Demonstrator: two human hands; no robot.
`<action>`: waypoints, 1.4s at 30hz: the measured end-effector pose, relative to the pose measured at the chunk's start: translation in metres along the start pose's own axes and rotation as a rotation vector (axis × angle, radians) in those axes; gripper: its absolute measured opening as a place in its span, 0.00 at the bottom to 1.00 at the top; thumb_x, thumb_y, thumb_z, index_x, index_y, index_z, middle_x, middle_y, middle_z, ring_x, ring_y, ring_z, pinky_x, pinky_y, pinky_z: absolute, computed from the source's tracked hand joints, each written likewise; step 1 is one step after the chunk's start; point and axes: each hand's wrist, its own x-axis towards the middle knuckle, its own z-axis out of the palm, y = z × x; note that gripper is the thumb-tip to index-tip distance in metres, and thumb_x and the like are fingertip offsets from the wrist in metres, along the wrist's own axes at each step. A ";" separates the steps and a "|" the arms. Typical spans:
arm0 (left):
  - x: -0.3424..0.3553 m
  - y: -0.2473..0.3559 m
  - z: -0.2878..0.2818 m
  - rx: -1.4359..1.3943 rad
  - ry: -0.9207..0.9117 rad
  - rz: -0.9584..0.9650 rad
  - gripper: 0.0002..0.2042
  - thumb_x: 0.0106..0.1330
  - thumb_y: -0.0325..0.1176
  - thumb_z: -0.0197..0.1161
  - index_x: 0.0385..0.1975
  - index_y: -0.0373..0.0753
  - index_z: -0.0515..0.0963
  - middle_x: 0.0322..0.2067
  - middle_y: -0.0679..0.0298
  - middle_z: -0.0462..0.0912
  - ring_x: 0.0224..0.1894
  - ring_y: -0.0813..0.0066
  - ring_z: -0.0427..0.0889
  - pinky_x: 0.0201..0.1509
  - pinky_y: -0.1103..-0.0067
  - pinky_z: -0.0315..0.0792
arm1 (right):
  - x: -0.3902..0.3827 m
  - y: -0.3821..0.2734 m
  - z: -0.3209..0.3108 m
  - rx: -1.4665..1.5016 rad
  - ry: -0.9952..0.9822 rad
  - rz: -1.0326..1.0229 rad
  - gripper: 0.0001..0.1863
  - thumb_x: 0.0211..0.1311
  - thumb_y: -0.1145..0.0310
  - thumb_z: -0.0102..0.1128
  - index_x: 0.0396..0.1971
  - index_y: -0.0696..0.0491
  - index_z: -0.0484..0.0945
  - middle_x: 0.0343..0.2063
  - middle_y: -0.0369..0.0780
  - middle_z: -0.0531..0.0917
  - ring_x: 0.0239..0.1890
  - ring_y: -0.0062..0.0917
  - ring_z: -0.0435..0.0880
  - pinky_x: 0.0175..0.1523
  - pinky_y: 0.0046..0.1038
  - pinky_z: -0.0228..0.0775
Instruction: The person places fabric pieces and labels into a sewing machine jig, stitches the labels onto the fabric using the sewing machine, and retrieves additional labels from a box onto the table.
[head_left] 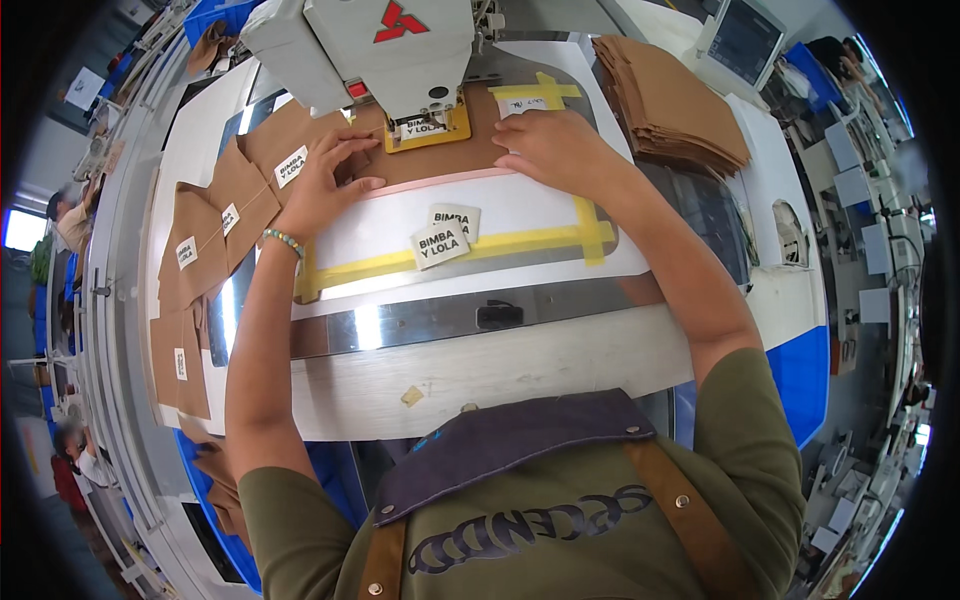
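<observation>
A brown fabric panel [440,168] lies under the head of a white sewing machine [385,50]. A yellow clamp frame [428,137] presses on it around a white label [420,128]. My left hand [325,178] rests at the panel's left part, fingers apart, thumb near its front edge. At the right end my right hand [555,148] lies with fingers stretched onto the panel, beside a yellow-taped white patch [522,103]. Two loose white labels [440,243] overlap on the white template in front of the panel.
Brown pieces with sewn labels [255,170] trail down the table's left side. A tall stack of brown panels [665,105] stands at the back right, near a screen [742,42]. Yellow tape [380,265] borders the template. A blue bin [800,385] is at lower right.
</observation>
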 end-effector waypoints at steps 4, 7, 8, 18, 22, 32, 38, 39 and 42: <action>0.003 -0.006 0.004 0.102 0.057 0.040 0.27 0.63 0.33 0.78 0.63 0.37 0.82 0.65 0.61 0.78 0.69 0.60 0.74 0.76 0.69 0.66 | -0.001 -0.002 -0.002 -0.017 -0.052 -0.004 0.18 0.75 0.56 0.63 0.52 0.53 0.88 0.59 0.40 0.88 0.58 0.36 0.87 0.61 0.37 0.80; 0.005 -0.005 0.011 0.091 0.109 0.046 0.21 0.64 0.31 0.77 0.57 0.37 0.86 0.62 0.62 0.80 0.65 0.61 0.77 0.72 0.69 0.70 | -0.005 -0.003 0.000 -0.042 0.022 -0.062 0.13 0.74 0.60 0.63 0.45 0.53 0.88 0.51 0.39 0.89 0.52 0.36 0.89 0.56 0.37 0.82; 0.007 -0.003 0.014 0.084 0.112 0.062 0.21 0.64 0.31 0.77 0.57 0.37 0.86 0.62 0.62 0.80 0.65 0.61 0.77 0.72 0.69 0.70 | -0.008 -0.002 -0.001 -0.053 0.017 -0.065 0.13 0.74 0.60 0.63 0.45 0.53 0.88 0.51 0.39 0.89 0.52 0.36 0.89 0.56 0.37 0.82; 0.006 0.036 0.042 0.180 0.233 0.344 0.05 0.63 0.24 0.70 0.37 0.37 0.87 0.41 0.60 0.84 0.47 0.56 0.84 0.52 0.65 0.81 | -0.041 0.006 -0.006 -0.229 0.190 -0.074 0.02 0.61 0.75 0.63 0.32 0.53 0.84 0.36 0.38 0.85 0.43 0.35 0.89 0.45 0.37 0.84; -0.011 0.043 0.031 0.326 0.188 0.391 0.04 0.64 0.23 0.68 0.37 0.36 0.84 0.42 0.59 0.82 0.47 0.56 0.84 0.51 0.65 0.81 | -0.066 0.015 -0.010 0.023 0.236 -0.005 0.03 0.66 0.71 0.65 0.35 0.53 0.85 0.41 0.39 0.87 0.45 0.37 0.88 0.47 0.37 0.83; -0.086 0.003 -0.057 0.252 0.064 -0.260 0.04 0.66 0.25 0.71 0.35 0.30 0.85 0.35 0.54 0.84 0.39 0.53 0.87 0.46 0.65 0.79 | -0.084 0.030 0.001 0.211 0.376 0.025 0.08 0.70 0.68 0.66 0.41 0.54 0.88 0.46 0.39 0.90 0.47 0.38 0.88 0.52 0.37 0.82; -0.065 0.018 -0.058 0.246 0.035 -0.239 0.11 0.70 0.35 0.72 0.41 0.32 0.88 0.38 0.56 0.87 0.38 0.58 0.88 0.46 0.67 0.80 | -0.088 0.015 -0.012 0.278 0.349 0.025 0.09 0.71 0.65 0.67 0.41 0.54 0.88 0.46 0.39 0.90 0.48 0.37 0.88 0.52 0.35 0.81; -0.059 0.016 -0.047 0.232 0.121 -0.202 0.15 0.73 0.40 0.70 0.49 0.34 0.86 0.47 0.55 0.87 0.47 0.56 0.87 0.53 0.66 0.79 | -0.088 0.008 -0.015 0.278 0.335 0.037 0.09 0.71 0.65 0.67 0.41 0.54 0.88 0.46 0.39 0.90 0.48 0.37 0.88 0.52 0.35 0.81; -0.045 -0.003 -0.013 0.382 0.170 -0.051 0.25 0.77 0.50 0.64 0.66 0.41 0.78 0.65 0.54 0.80 0.65 0.52 0.79 0.69 0.62 0.71 | -0.086 -0.022 -0.021 0.397 0.216 -0.123 0.09 0.70 0.68 0.67 0.45 0.55 0.88 0.51 0.41 0.89 0.52 0.37 0.87 0.56 0.36 0.80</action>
